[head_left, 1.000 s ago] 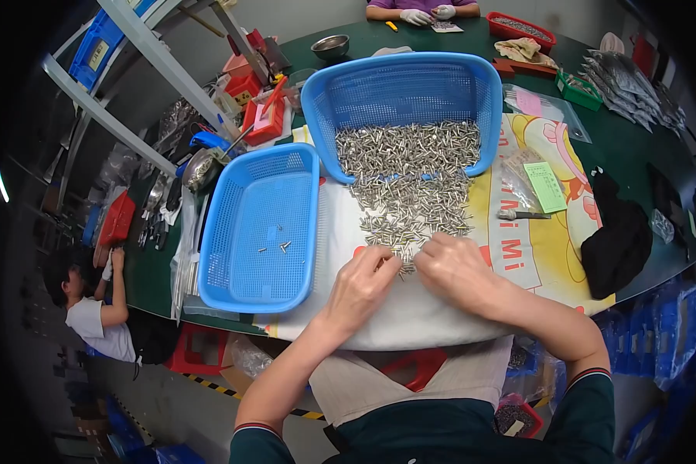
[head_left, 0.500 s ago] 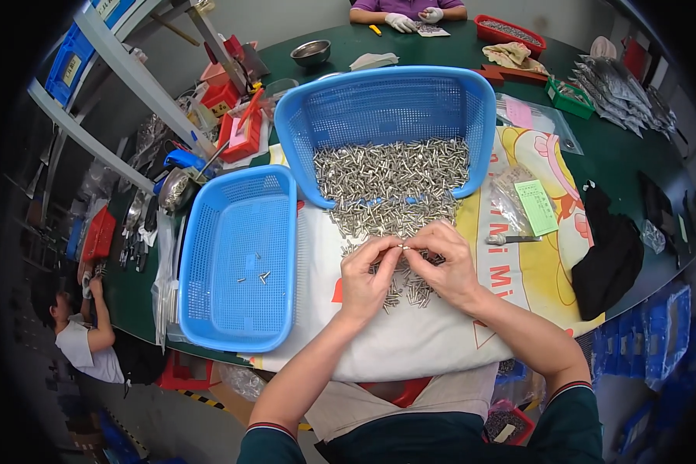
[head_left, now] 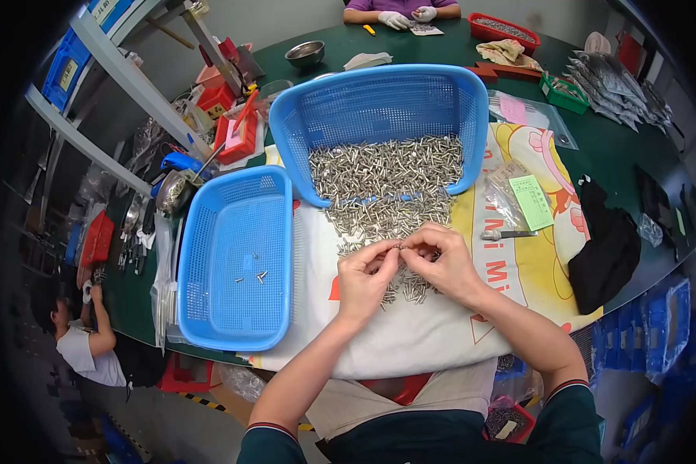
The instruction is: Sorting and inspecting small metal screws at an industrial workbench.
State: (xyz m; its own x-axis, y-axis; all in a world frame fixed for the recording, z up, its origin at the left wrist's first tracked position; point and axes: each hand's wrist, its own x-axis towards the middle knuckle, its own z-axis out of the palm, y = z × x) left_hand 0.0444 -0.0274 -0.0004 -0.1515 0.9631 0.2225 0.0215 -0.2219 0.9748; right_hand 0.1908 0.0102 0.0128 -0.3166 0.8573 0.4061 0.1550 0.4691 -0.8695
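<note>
Both my hands meet over a heap of small silvery metal pins (head_left: 383, 218). My left hand (head_left: 362, 280) pinches a small metal pin between thumb and forefinger. The fingertips of my right hand (head_left: 447, 269) close on the same spot, and the part is mostly covered by them. Just beyond, a large blue basket (head_left: 379, 74) is tipped toward me, and its pins spill over the lower rim onto the cloth (head_left: 394, 348). To the left lies a second blue basket (head_left: 232, 329) with only a few pins (head_left: 261, 277) on its bottom.
Right of the heap are a plastic bag with a green label (head_left: 532, 203), a pen-like tool (head_left: 510, 234) and black cloth (head_left: 602, 255). A metal bowl (head_left: 305, 53) and red bins (head_left: 236, 139) stand farther off. Two people work nearby, one across the table (head_left: 402, 9), one at left (head_left: 93, 348).
The view has shifted slightly, so everything sits a little farther left. My hands stay together at the heap, with the fingertips now closer around the pin.
</note>
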